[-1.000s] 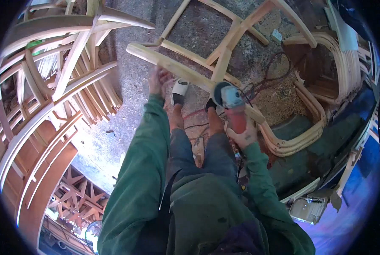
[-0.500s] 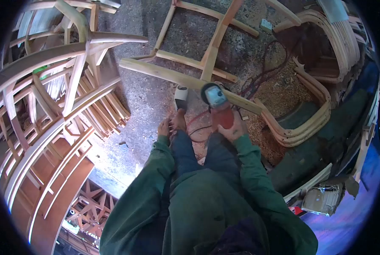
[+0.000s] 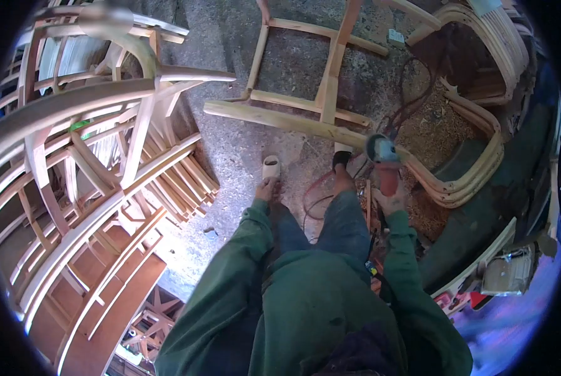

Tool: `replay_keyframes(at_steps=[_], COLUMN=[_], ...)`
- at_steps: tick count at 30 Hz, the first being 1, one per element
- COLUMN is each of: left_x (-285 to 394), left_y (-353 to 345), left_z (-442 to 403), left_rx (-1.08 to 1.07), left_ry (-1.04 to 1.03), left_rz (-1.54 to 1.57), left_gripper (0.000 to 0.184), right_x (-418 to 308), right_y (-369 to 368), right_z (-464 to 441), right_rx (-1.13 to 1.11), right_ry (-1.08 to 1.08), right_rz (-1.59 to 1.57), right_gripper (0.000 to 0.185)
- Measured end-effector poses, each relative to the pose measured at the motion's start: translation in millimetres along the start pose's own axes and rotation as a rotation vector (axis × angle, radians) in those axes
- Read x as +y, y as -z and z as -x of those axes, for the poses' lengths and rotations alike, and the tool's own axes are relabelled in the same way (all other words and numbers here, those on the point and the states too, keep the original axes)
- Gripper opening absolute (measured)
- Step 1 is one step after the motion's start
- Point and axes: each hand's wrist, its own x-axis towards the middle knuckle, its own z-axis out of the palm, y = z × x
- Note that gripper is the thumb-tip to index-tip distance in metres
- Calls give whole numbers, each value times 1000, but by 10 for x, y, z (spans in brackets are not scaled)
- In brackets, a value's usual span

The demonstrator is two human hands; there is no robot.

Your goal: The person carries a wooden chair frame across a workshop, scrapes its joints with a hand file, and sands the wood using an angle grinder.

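Note:
My right hand (image 3: 391, 202) is closed around the red body of an angle grinder (image 3: 384, 156) with a grey head and a round disc. The grinder's head is over the right part of a long wooden rail (image 3: 280, 121) belonging to a chair-like frame (image 3: 330, 81) on the floor. Whether the disc touches the wood I cannot tell. Lower left, my left hand (image 3: 266, 189) hangs beside my leg, fingers extended downward, with nothing visible in it. Just past it is a light slipper (image 3: 271, 167).
Wooden chair frames (image 3: 92, 156) are piled along the left. Bent wooden pieces (image 3: 481, 175) are stacked at right, near wood shavings (image 3: 431, 135). Cords (image 3: 398, 103) cross the concrete floor (image 3: 230, 144). A worn cardboard box (image 3: 508, 273) lies at lower right.
My right hand and the grinder have moved right along the rail. My legs have shifted, and my right foot now shows. The whole view has turned slightly.

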Motion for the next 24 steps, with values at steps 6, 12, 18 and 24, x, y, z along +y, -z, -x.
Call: replay_keyframes(at_steps=[6, 12, 18, 24], left_x=[-44, -295, -258, -142], left_y=[920, 1714, 1885, 1792], left_z=[127, 85, -5, -212], left_rx=[42, 83, 57, -5], left_ry=[-13, -30, -16, -46], left_rz=[72, 129, 62, 14], left_gripper=[33, 36, 34, 37], right_x=[-1840, -2312, -2276, -1179], right_y=[-1073, -2363, -2181, -1284], right_z=[-138, -267, 121, 377], right_rx=[-254, -331, -290, -3], right_ry=[-9, 130, 95, 4], right_rz=[87, 209, 236, 213], right_gripper=[78, 80, 78, 67])
